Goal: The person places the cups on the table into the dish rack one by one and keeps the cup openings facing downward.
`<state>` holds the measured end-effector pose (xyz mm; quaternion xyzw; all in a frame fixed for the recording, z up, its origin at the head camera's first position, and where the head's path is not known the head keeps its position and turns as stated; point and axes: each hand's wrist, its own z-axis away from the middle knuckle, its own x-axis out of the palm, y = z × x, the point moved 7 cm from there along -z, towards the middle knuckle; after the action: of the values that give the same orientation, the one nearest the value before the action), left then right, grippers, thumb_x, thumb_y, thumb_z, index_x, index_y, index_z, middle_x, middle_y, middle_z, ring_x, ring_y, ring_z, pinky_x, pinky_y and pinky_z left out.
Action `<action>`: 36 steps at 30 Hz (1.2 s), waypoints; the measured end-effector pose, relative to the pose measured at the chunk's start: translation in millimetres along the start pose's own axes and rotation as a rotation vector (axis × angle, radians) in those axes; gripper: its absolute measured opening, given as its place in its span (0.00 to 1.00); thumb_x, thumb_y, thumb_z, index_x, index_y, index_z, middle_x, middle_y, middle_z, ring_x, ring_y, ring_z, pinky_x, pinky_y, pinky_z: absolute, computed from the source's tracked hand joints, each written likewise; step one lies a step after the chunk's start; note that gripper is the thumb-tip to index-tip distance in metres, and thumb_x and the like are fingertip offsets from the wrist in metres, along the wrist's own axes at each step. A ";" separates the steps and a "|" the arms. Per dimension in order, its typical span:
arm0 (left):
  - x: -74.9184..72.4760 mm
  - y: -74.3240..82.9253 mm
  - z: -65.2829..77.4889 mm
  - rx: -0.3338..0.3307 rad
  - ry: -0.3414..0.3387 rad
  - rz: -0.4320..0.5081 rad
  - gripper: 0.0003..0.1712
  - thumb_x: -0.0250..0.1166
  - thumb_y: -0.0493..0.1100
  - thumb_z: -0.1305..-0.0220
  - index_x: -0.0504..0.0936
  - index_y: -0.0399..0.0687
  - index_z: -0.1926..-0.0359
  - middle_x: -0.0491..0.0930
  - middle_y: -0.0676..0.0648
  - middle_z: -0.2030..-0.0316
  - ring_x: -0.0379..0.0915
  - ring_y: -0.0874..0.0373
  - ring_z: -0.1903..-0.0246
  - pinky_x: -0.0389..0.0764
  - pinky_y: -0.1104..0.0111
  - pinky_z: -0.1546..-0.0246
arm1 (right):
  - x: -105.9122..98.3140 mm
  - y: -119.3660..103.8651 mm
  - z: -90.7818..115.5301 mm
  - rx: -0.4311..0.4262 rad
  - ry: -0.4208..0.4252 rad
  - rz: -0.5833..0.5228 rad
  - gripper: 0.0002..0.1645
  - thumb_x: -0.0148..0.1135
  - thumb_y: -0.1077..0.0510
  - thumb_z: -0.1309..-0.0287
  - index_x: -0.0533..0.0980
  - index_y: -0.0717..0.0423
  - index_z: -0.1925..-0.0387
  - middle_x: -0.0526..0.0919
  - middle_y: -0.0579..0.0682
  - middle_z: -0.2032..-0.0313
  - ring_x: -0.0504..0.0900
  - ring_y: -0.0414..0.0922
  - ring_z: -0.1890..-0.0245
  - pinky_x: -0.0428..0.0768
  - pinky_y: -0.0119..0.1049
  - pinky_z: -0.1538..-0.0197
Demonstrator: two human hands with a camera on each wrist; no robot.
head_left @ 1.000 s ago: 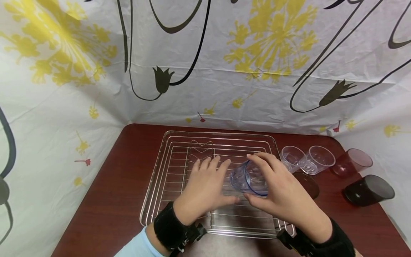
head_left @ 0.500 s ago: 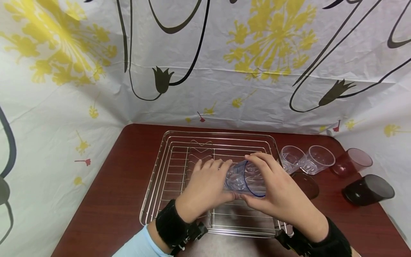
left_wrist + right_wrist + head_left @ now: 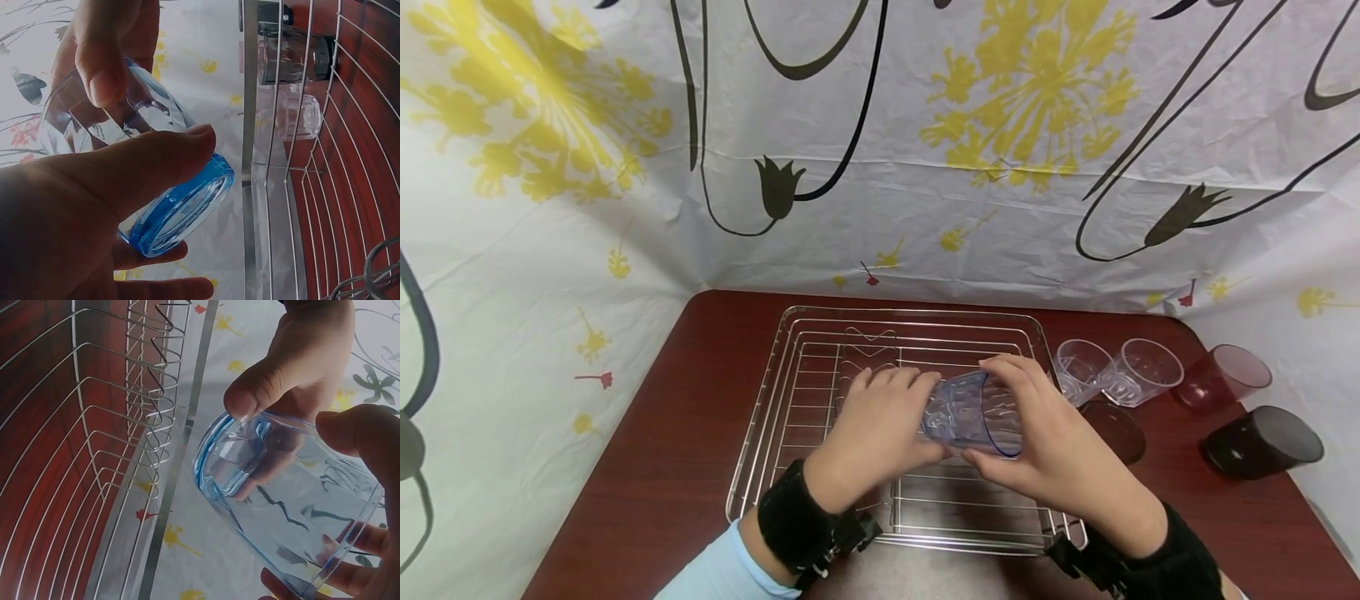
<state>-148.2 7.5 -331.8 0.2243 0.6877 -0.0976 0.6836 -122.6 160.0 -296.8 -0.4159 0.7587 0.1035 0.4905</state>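
Observation:
A clear blue-tinted drinking glass [image 3: 962, 410] lies tilted on its side between both hands, above a wire dish rack [image 3: 925, 315]. My left hand [image 3: 876, 425] grips it near the base, with the thumb across the blue bottom [image 3: 187, 206] in the left wrist view. My right hand [image 3: 1052, 425] holds the rim end, its thumb and fingers curled round the wall. In the right wrist view both thumbs press on the glass [image 3: 281, 494], and its mouth faces my right palm. Part of the base is hidden behind the left fingers in the head view.
Right of the rack stand two clear glasses [image 3: 1081, 371] [image 3: 1146, 371], a reddish glass [image 3: 1221, 379] and a dark grey glass [image 3: 1262, 443]. A dark brown round item [image 3: 1116, 432] lies partly behind the right hand. A patterned cloth [image 3: 880, 167] hangs behind the dark red table [image 3: 647, 442].
My left hand, earlier apart from the glass with fingers spread, has closed on its base end. The glass has shifted slightly to the left, still in my right hand.

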 end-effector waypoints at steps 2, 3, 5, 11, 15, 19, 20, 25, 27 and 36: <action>-1.1 -0.6 -0.3 0.004 0.004 0.010 0.52 0.73 0.71 0.52 0.69 0.54 0.30 0.75 0.48 0.36 0.72 0.48 0.37 0.66 0.44 0.33 | 0.8 2.2 0.5 0.002 -0.004 -0.006 0.52 0.52 0.26 0.40 0.60 0.62 0.31 0.71 0.56 0.39 0.72 0.47 0.42 0.71 0.33 0.41; -1.6 -1.1 -0.6 0.005 0.006 0.015 0.52 0.74 0.70 0.52 0.69 0.54 0.30 0.75 0.48 0.36 0.72 0.48 0.37 0.66 0.44 0.33 | 1.2 3.2 0.7 0.002 -0.006 -0.008 0.52 0.52 0.26 0.40 0.60 0.62 0.31 0.71 0.56 0.40 0.72 0.48 0.42 0.71 0.33 0.41; -2.7 -2.0 -1.0 0.006 0.009 0.027 0.51 0.74 0.69 0.52 0.70 0.54 0.30 0.76 0.49 0.36 0.72 0.49 0.37 0.66 0.44 0.33 | 1.4 5.0 1.4 0.006 -0.006 0.001 0.53 0.51 0.25 0.40 0.60 0.63 0.32 0.71 0.56 0.41 0.73 0.47 0.44 0.72 0.33 0.42; -6.1 -4.8 -2.1 0.013 0.021 0.028 0.50 0.74 0.69 0.52 0.71 0.55 0.31 0.77 0.50 0.38 0.73 0.49 0.39 0.67 0.46 0.33 | 1.5 10.1 2.2 0.028 -0.013 0.029 0.54 0.53 0.25 0.42 0.62 0.64 0.34 0.72 0.55 0.41 0.76 0.47 0.47 0.74 0.39 0.46; -7.8 -5.7 -3.3 0.017 0.031 0.029 0.49 0.75 0.68 0.52 0.71 0.53 0.33 0.77 0.50 0.39 0.74 0.50 0.39 0.66 0.46 0.32 | 2.0 15.5 2.8 0.052 -0.032 0.049 0.54 0.70 0.31 0.49 0.63 0.64 0.35 0.74 0.55 0.41 0.78 0.50 0.49 0.77 0.49 0.48; -8.2 -6.2 -3.4 0.018 0.025 0.049 0.49 0.75 0.67 0.52 0.71 0.51 0.33 0.77 0.48 0.39 0.74 0.50 0.39 0.64 0.46 0.31 | 5.2 20.8 4.5 0.093 -0.066 0.069 0.55 0.80 0.41 0.59 0.64 0.63 0.35 0.75 0.57 0.42 0.78 0.53 0.49 0.77 0.54 0.48; -8.3 -6.6 -3.2 0.016 0.021 0.055 0.49 0.76 0.67 0.52 0.71 0.51 0.33 0.77 0.48 0.39 0.74 0.50 0.38 0.63 0.46 0.30 | 6.2 21.5 4.5 0.099 -0.073 0.074 0.56 0.81 0.42 0.60 0.65 0.63 0.35 0.75 0.57 0.42 0.78 0.53 0.50 0.77 0.55 0.48; -11.3 -7.7 -2.5 0.025 0.001 0.100 0.49 0.76 0.66 0.51 0.70 0.51 0.32 0.78 0.49 0.39 0.74 0.52 0.39 0.62 0.46 0.30 | 8.4 23.5 4.8 0.113 -0.105 0.116 0.55 0.80 0.40 0.60 0.66 0.64 0.36 0.76 0.58 0.43 0.79 0.57 0.47 0.75 0.59 0.45; -13.3 -7.6 -2.8 0.034 -0.002 0.122 0.49 0.76 0.66 0.50 0.69 0.51 0.32 0.78 0.50 0.40 0.74 0.53 0.39 0.62 0.46 0.29 | 8.1 24.3 4.9 0.120 -0.116 0.131 0.55 0.79 0.39 0.59 0.66 0.64 0.36 0.77 0.58 0.43 0.78 0.58 0.45 0.74 0.60 0.44; -24.0 -1.1 -4.7 0.063 -0.003 0.167 0.48 0.77 0.63 0.50 0.68 0.51 0.32 0.81 0.50 0.48 0.80 0.56 0.52 0.80 0.60 0.49 | 8.5 26.2 4.3 0.125 -0.147 0.172 0.54 0.77 0.36 0.57 0.67 0.63 0.36 0.78 0.58 0.44 0.78 0.59 0.45 0.75 0.61 0.46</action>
<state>-153.8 4.4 -308.2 0.3018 0.6623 -0.0620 0.6830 -140.4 174.5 -312.6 -0.3095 0.7586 0.1279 0.5589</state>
